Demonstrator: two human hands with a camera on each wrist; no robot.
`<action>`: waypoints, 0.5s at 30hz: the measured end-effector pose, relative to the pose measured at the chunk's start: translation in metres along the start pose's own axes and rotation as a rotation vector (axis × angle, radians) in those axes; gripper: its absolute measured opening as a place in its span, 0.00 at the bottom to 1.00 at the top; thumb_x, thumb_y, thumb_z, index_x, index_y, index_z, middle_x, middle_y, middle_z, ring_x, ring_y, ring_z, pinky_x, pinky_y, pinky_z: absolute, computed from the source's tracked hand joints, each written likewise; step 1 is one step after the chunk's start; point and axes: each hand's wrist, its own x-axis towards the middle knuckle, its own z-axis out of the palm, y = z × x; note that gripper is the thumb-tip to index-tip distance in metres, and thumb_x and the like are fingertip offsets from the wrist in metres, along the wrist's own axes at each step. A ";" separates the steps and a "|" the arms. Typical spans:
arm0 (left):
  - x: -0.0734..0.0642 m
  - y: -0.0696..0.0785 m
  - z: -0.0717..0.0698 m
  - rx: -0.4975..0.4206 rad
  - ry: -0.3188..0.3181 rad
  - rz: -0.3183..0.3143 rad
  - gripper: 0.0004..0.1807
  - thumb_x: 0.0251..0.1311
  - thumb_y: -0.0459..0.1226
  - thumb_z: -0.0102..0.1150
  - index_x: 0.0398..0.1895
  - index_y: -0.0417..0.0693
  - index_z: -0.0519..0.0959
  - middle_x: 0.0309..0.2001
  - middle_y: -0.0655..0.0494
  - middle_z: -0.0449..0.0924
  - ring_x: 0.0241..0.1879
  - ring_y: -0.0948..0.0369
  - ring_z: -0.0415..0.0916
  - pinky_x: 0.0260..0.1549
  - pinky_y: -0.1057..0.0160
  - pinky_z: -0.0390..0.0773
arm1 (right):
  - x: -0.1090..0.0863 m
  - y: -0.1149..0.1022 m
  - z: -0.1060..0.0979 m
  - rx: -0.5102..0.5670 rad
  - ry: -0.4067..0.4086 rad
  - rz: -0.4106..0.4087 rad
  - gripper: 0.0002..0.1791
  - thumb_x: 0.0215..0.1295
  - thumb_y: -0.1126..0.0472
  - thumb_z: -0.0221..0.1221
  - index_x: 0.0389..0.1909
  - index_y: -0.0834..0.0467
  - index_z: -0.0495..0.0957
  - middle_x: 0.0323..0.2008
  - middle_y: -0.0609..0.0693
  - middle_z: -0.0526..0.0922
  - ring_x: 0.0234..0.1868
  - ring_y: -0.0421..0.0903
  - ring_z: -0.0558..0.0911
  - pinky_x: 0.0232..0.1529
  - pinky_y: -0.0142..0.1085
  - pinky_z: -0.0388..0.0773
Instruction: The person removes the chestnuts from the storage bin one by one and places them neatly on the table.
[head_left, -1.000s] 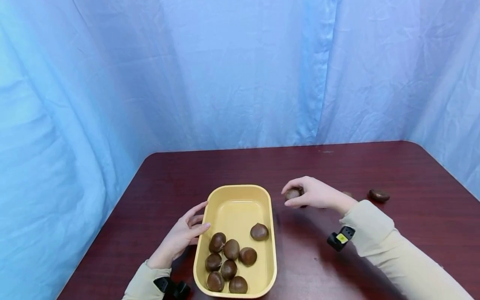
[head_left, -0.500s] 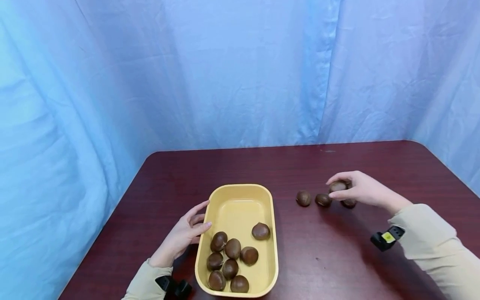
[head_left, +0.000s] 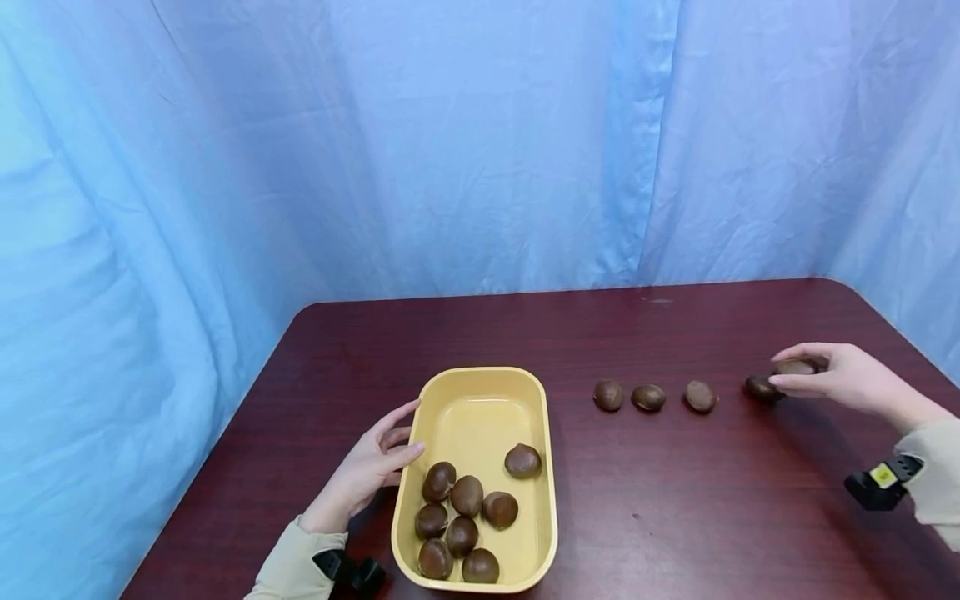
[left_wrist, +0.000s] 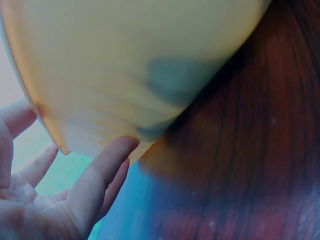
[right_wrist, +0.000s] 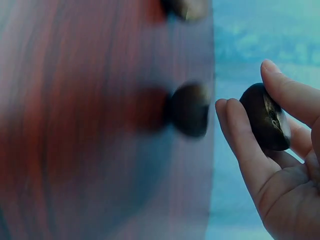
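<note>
My right hand (head_left: 840, 377), at the right of the table, pinches a brown chestnut (right_wrist: 260, 120) between thumb and fingers. Just left of it, a chestnut (head_left: 761, 389) lies on the table, partly overlapped by the held one; it appears blurred in the right wrist view as a dark chestnut (right_wrist: 191, 111). My left hand (head_left: 366, 467) rests against the left side of a yellow tray (head_left: 480, 382), thumb and fingertips touching its rim and wall. Several chestnuts lie inside the tray, mostly toward its near end; a single chestnut (head_left: 522, 461) sits apart by the right wall.
In a row right of the tray lie a first chestnut (head_left: 608, 395), a second chestnut (head_left: 648, 397) and a third chestnut (head_left: 701, 397). The dark red table (head_left: 637, 517) has rounded far corners. Blue curtains (head_left: 495, 150) hang behind and at both sides.
My right hand has moved far to the right above the row with the chestnut in its fingers, uncovering the chestnuts beneath. My left hand and the tray have stayed in place.
</note>
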 end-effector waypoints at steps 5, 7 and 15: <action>0.000 -0.001 0.000 0.007 0.002 -0.002 0.38 0.64 0.38 0.57 0.74 0.49 0.50 0.62 0.32 0.64 0.46 0.57 0.79 0.40 0.55 0.82 | -0.001 0.036 0.003 -0.017 0.066 0.101 0.34 0.60 0.44 0.61 0.51 0.71 0.72 0.41 0.65 0.79 0.32 0.40 0.79 0.29 0.42 0.76; 0.000 -0.001 0.000 0.007 0.001 -0.005 0.38 0.64 0.38 0.57 0.74 0.49 0.51 0.62 0.32 0.63 0.46 0.57 0.79 0.40 0.55 0.82 | -0.003 0.045 0.004 -0.001 0.073 0.127 0.35 0.60 0.44 0.61 0.51 0.73 0.71 0.42 0.69 0.77 0.36 0.53 0.80 0.30 0.45 0.76; 0.000 -0.002 0.000 0.000 -0.007 0.005 0.39 0.64 0.38 0.58 0.74 0.48 0.50 0.62 0.31 0.63 0.46 0.57 0.79 0.40 0.55 0.82 | -0.008 0.046 0.004 -0.009 0.046 0.144 0.35 0.57 0.47 0.65 0.47 0.76 0.72 0.36 0.67 0.80 0.29 0.37 0.77 0.29 0.40 0.78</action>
